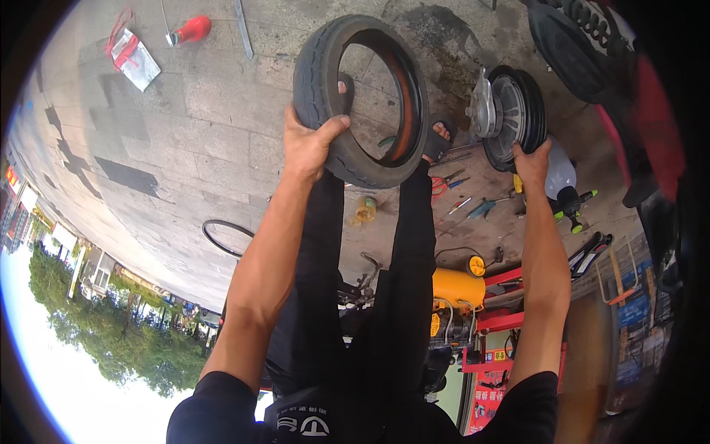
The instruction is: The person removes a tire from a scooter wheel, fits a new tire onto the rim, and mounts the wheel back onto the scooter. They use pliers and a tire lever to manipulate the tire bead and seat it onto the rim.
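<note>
My left hand [314, 140] grips a loose black tire [318, 81] by its lower left wall; the tire is raised over my legs, its inside partly reddish-brown. My right hand [531, 154] is closed on the bottom of a wheel rim [510, 118] with a silver hub and black outer edge, with a metal fitting on its left side. My sandalled feet [440, 137] show behind and beside the tire. Below the wheel lie red-handled pliers [440, 185], screwdrivers and other hand tools [481, 209] on the paving.
A red pump-like object [194, 29], a red-and-white packet [137, 63] and a metal bar [244, 29] lie at upper left. A dark-red scooter [651, 118] stands at right. A yellow compressor [455, 285], red rack [503, 318], small jar [366, 209] and black ring [222, 240] are nearby.
</note>
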The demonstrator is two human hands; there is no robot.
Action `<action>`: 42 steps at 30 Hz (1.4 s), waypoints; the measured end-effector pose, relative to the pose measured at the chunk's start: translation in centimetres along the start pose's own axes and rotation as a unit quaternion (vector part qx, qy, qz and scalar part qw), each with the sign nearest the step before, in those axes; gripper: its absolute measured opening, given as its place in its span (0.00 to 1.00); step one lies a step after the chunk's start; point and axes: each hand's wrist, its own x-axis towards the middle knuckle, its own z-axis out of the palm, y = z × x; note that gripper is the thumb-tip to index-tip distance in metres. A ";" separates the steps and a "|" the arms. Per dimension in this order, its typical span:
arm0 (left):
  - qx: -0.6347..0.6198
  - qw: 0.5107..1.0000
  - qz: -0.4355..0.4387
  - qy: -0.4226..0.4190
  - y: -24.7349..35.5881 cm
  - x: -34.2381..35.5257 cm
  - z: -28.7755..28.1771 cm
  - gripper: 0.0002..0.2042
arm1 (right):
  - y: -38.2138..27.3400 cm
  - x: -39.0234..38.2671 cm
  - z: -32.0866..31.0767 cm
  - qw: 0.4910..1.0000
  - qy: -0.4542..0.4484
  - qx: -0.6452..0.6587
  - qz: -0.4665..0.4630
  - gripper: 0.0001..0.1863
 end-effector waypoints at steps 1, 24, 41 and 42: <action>0.004 0.999 -0.033 -0.001 0.2 0.0 1.2 0.36 | 0.0 0.1 0.1 1.000 0.009 -0.016 -0.008 0.47; 0.123 0.988 0.019 0.094 -1.6 3.3 7.2 0.47 | -0.7 2.8 -0.7 0.999 0.015 -0.036 -0.038 0.47; 0.044 0.997 -0.050 0.034 2.2 7.8 5.0 0.25 | -1.0 3.5 -1.1 0.999 -0.004 -0.020 -0.041 0.48; 0.041 0.989 -0.085 0.115 2.5 8.8 5.1 0.18 | -1.1 3.5 -1.1 0.999 0.000 -0.027 -0.043 0.48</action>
